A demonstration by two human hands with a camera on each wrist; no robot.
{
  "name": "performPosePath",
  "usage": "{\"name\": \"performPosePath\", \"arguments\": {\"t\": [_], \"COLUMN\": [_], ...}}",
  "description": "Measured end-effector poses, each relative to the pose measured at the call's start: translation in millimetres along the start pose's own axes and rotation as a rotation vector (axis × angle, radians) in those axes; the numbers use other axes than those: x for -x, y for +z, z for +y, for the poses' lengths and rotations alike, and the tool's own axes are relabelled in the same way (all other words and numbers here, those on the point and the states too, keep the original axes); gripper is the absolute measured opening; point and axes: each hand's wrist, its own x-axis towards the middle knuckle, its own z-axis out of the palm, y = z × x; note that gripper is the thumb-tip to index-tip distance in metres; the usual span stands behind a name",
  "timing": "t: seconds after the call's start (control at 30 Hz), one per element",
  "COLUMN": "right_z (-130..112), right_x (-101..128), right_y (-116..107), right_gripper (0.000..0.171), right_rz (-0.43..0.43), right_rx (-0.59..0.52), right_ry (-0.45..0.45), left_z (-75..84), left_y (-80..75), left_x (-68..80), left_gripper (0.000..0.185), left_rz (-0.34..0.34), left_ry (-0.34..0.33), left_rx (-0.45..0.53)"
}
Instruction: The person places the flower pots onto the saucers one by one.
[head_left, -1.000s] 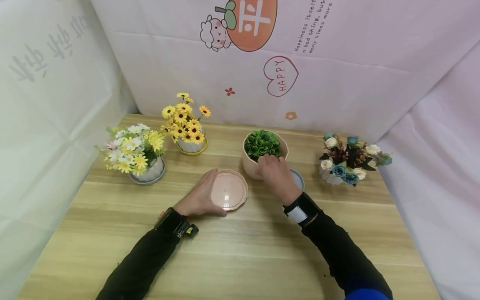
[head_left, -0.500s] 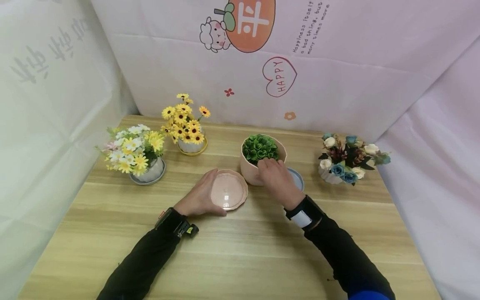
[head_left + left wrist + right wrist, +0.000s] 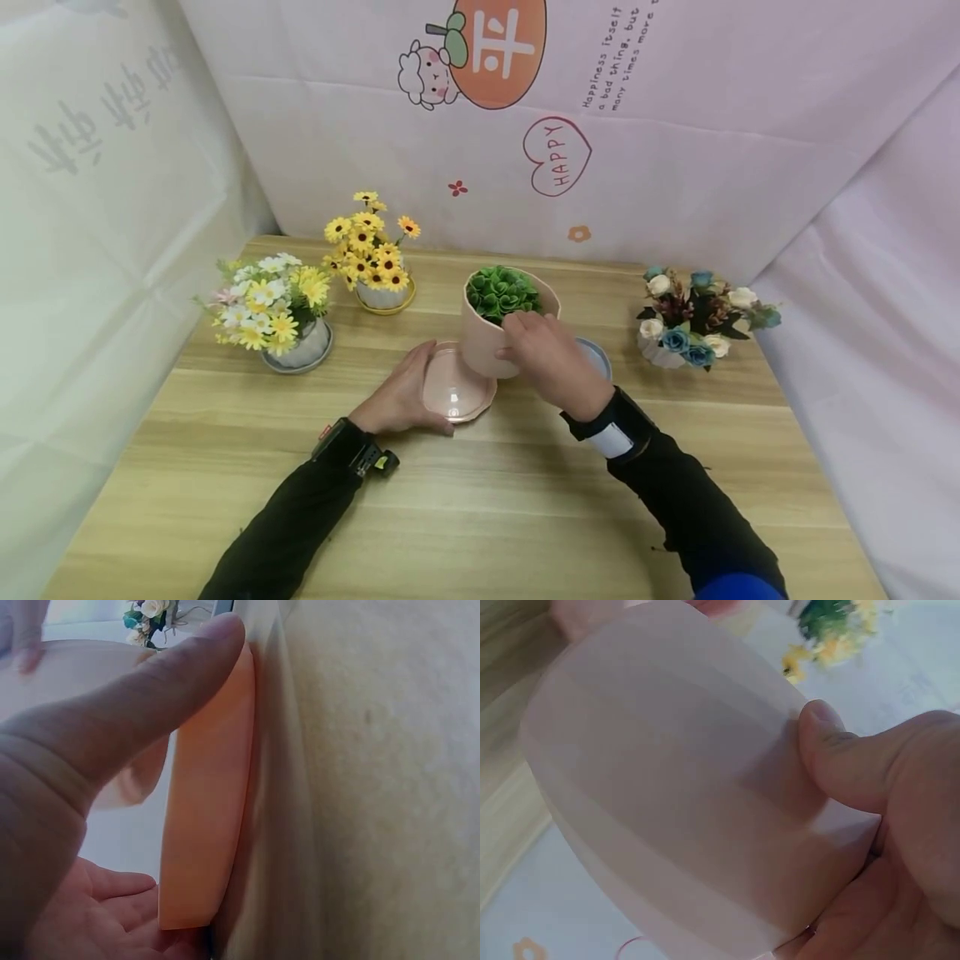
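My right hand (image 3: 551,358) grips the rim of a pale pink flowerpot (image 3: 483,346), thumb on the outer wall and fingers over the edge. Round green leaves (image 3: 501,293) fill part of the pot. Its base overlaps the far right part of a pink saucer (image 3: 453,392) in the head view. In the left wrist view, a gap shows between the pot (image 3: 124,787) and the saucer (image 3: 206,810). My left hand (image 3: 401,398) holds the saucer from the left, with thumb and fingers spread round its edge; the saucer lies on the table.
A blue saucer (image 3: 596,358) is partly hidden behind my right hand. Potted blue and white roses (image 3: 697,321) stand at the right. On the left are potted white and yellow daisies (image 3: 266,304) and potted yellow flowers (image 3: 371,250). Behind the wooden table (image 3: 480,517) hangs printed cloth (image 3: 337,125).
My right hand has moved the flowerpot leftward and a little nearer, from behind the pink saucer to over its far right edge. The left hand stays at the saucer.
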Motion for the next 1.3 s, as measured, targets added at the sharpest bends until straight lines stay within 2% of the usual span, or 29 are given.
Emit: {"name": "performPosePath", "arguments": {"t": [0.1, 0.33, 0.53, 0.7, 0.97, 1.17, 1.3], "right_z": [-10.5, -27.7, -33.3, -37.5, -43.8, -52.4, -55.5], "right_x": [-3.4, -9.7, -8.5, -6.9, -1.7, 1.7, 3.2], "right_y": [-3.3, 1.1, 10.7, 19.2, 30.3, 41.9, 46.0], "right_gripper": [0.032, 0.032, 0.03, 0.029, 0.031, 0.022, 0.021], "right_rz": [0.0, -0.01, -0.005, -0.056, -0.035, -0.007, -0.002], "right_rx": [-0.023, -0.038, -0.039, -0.046, -0.052, 0.033, 0.036], "right_ry": [-0.035, -0.094, -0.109, -0.086, -0.108, -0.14, -0.147], "left_z": [-1.4, -2.0, -4.1, -6.2, -7.3, -8.7, -10.6], "left_y": [0.8, 0.0, -2.1, -4.7, -6.7, -8.8, -10.0], "left_x": [-1.0, -4.6, -6.7, -8.0, -6.0, -3.7, -2.1], "left_gripper": [0.146, 0.143, 0.14, 0.141, 0.144, 0.142, 0.139], "left_rz": [-0.001, -0.006, -0.022, -0.018, -0.012, -0.009, -0.005], "left_ry": [0.014, 0.093, 0.078, 0.083, 0.063, 0.064, 0.068], "left_rx": [0.027, 0.138, 0.196, 0.245, 0.221, 0.212, 0.2]}}
